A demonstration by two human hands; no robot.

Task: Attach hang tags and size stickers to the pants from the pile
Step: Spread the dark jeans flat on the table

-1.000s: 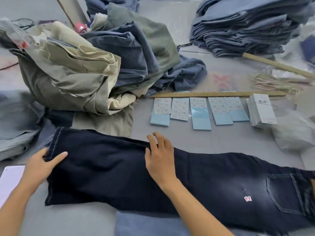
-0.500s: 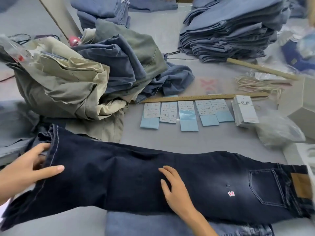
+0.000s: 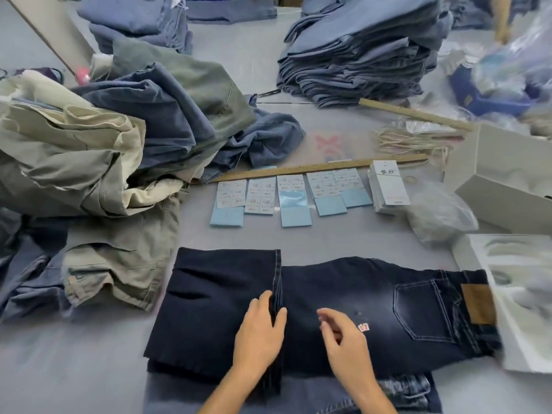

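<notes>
Head view: left hand (image 3: 259, 327) is pinching the folded hem of the jeans (image 3: 343, 306); right hand (image 3: 343, 333) is hovering loosely curled, empty. Jeans are lying lengthwise along the tabletop's near edge, waistband rightward, nearer the right hand.

Bare grey desk (image 3: 343, 237) strip btwn folded dark denim pants (image 3: 343, 282) & blue-backed sticker sheets (image 3: 294, 201) is passable; crumpled khaki/blue garment heap (image 3: 119, 138) blocks left.
</notes>
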